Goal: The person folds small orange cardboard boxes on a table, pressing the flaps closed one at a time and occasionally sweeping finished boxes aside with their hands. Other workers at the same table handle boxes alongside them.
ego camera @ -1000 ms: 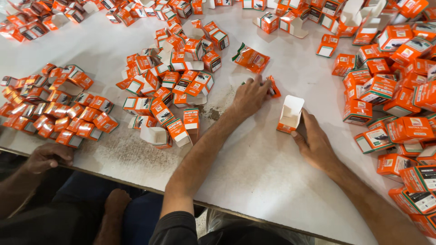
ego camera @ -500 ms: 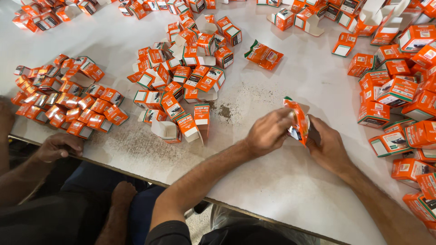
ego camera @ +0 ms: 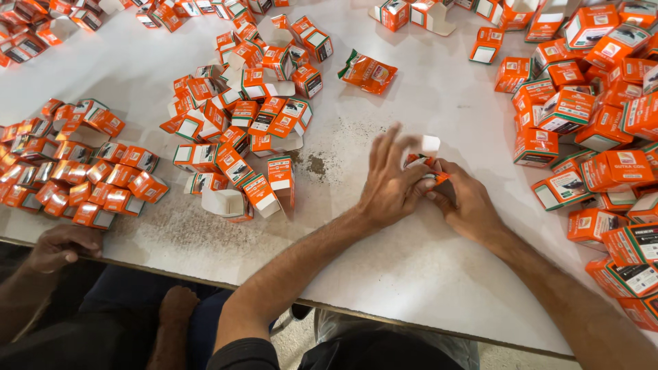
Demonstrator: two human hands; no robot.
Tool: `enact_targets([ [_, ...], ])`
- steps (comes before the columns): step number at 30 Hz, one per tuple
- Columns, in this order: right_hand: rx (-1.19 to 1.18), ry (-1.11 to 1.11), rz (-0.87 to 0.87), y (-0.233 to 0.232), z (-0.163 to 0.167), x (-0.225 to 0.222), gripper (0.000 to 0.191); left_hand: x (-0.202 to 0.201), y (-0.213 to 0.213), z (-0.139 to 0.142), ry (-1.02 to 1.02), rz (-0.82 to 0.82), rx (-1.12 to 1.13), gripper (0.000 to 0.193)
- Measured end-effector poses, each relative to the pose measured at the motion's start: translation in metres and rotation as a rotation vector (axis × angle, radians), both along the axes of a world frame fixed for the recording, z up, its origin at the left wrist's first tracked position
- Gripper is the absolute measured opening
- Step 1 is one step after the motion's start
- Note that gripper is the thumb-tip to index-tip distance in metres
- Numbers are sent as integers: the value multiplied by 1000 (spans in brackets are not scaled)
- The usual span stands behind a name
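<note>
Since half a second ago, both my hands have closed in on the small orange box (ego camera: pixel 426 164): my left hand (ego camera: pixel 391 185) fans its fingers over it, my right hand (ego camera: pixel 466 199) pinches it from four o'clock, white flap up, above the desk (ego camera: pixel 411 274).

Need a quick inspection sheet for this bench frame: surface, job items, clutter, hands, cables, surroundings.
Surface: white table, scuffed, with a dark gritty patch.
Job's things: small orange-and-white carton, flap open, pinched between both hands.
Clutter: carton heaps at centre, left and right; one orange sachet lying apart.
Grippers: left hand and right hand both on the carton.
Cables: nothing seen.
Surroundings: another person's hand rests on the table's near edge.
</note>
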State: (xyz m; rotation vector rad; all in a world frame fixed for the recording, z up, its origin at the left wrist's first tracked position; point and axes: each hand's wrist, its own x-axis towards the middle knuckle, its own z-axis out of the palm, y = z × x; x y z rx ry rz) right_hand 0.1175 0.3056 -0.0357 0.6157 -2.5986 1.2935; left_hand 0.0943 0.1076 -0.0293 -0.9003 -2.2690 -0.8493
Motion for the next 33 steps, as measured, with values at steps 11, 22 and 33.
enact_targets([
  [11, 39, 42, 10, -5, 12, 4, 56, -6, 13, -18, -206, 64, 61, 21],
  [22, 123, 73, -25, -3, -4, 4, 69, -18, 11, 1, -707, 50, 347, 29],
  [33, 363, 386, -19, -9, -8, 14, 78, -25, 14, -23, -728, -39, 466, 24],
])
